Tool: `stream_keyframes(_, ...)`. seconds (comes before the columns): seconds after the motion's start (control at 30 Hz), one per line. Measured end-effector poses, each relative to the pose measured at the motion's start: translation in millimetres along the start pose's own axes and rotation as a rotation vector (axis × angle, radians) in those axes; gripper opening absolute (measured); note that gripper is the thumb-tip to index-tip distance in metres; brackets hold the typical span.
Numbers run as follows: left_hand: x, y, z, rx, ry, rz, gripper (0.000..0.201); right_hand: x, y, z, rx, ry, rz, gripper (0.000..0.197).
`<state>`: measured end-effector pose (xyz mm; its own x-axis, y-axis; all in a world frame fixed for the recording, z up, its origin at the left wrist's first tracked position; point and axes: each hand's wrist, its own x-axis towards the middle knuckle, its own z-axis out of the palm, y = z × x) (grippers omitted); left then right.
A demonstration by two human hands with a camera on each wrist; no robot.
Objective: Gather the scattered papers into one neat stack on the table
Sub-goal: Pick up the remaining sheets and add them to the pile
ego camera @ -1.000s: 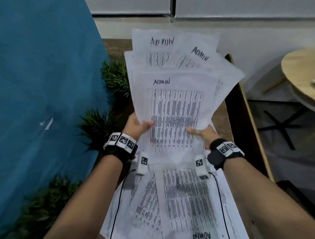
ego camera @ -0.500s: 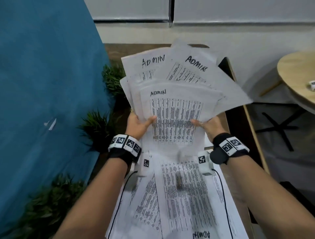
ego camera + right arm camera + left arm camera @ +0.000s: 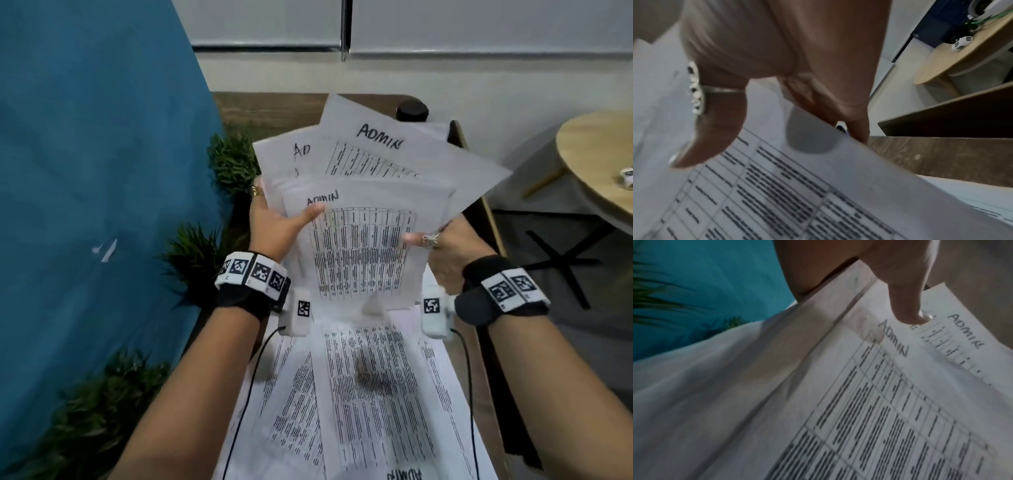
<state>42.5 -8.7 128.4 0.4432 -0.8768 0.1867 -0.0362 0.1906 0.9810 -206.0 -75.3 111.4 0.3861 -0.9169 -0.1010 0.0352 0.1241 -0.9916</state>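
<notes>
I hold a fanned bundle of white printed sheets point(image 3: 363, 240), each marked ADMIN, lifted above the table. My left hand point(image 3: 277, 222) grips the bundle's left edge, thumb on top of the front sheet point(image 3: 869, 402) and fingers behind. On the right edge, my right hand point(image 3: 442, 246) pinches the same sheets point(image 3: 797, 194), its thumb on the printed face. Two more ADMIN sheets point(image 3: 394, 154) stick out askew behind the front one. Several other printed papers point(image 3: 370, 394) lie overlapping on the table below my wrists.
The narrow wooden table point(image 3: 270, 109) runs away from me, with a blue partition point(image 3: 96, 171) and green plants point(image 3: 233, 161) along its left side. A dark round cap point(image 3: 412, 111) stands at the far end. A round wooden table point(image 3: 599, 157) is off right.
Both hands have moved the bundle away from me and tilted it flatter. The sheets at the back have slid further askew to the right.
</notes>
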Motion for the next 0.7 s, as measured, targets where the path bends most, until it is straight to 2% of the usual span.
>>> stream_keyframes(0.07,4,5,2,0.001,-0.018,0.016,0.076,-2,-9,-1,0.045,-0.002,0.051,0.03)
stream_keyframes(0.13,6,12,8,-0.007,-0.034,0.03,0.068,-4,-11,-1,0.063,-0.034,0.03,0.031)
stream_keyframes(0.2,9,16,11,-0.025,0.0,0.07,0.06,-2,-9,0,0.071,-0.048,0.006,0.056)
stream_keyframes(0.23,10,18,12,-0.033,0.015,0.11,0.058,1,-6,0,0.074,-0.037,-0.001,0.063)
stream_keyframes(0.33,10,20,19,-0.086,0.084,0.168,0.047,1,-5,7,0.075,0.032,-0.022,0.065)
stream_keyframes(0.4,7,22,25,-0.073,0.16,0.177,0.05,-1,-5,13,0.084,0.076,-0.061,0.081)
stream_keyframes(0.43,5,24,27,-0.071,0.187,0.178,0.054,-3,-3,14,0.071,0.108,-0.103,0.082)
stream_keyframes(0.47,5,25,28,-0.083,0.164,0.185,0.06,-5,-5,15,0.062,0.125,-0.144,0.078)
stream_keyframes(0.53,9,22,23,-0.157,0.007,0.192,0.075,-10,-8,14,0.022,0.197,-0.188,0.059)
stream_keyframes(0.6,13,12,13,-0.239,-0.153,0.157,0.081,-10,-11,9,-0.033,0.271,-0.213,0.044)
stream_keyframes(0.63,14,4,6,-0.22,-0.195,0.123,0.085,-12,-13,8,-0.03,0.301,-0.229,0.038)
stream_keyframes(0.7,10,-22,-4,-0.038,-0.24,0.044,0.089,-15,-19,10,-0.011,0.363,-0.256,0.032)
